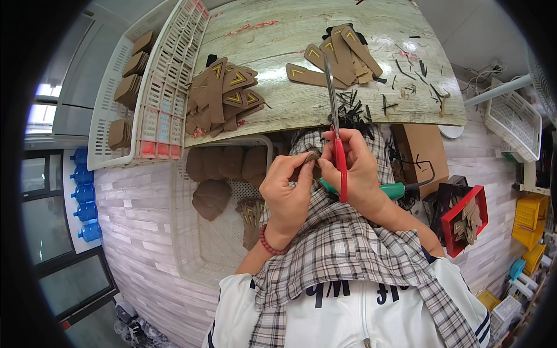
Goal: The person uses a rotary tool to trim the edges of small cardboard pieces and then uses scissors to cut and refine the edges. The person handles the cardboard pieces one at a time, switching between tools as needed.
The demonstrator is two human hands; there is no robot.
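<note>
Above my lap, my left hand (286,192) pinches a small brown piece (312,157) between thumb and fingers. Most of that piece is hidden by the fingertips. My right hand (361,171) holds red-handled scissors (342,168), their blades pointing away toward the table. The right thumb and fingertips meet at the same brown piece, close beside the left fingers. Past the scissor blades lies a pile of flat brown tabs (347,55) with yellow chevron marks. Another heap of such tabs (223,95) sits farther left on the table.
Short black scraps (351,109) litter the pale wooden table (272,43). At its left stands a white plastic basket (165,93) with stacked brown pieces; a lower white crate (194,246) holds more. A green-handled tool (391,190) with a black cord lies by my right forearm. A red-rimmed box (449,232) stands right.
</note>
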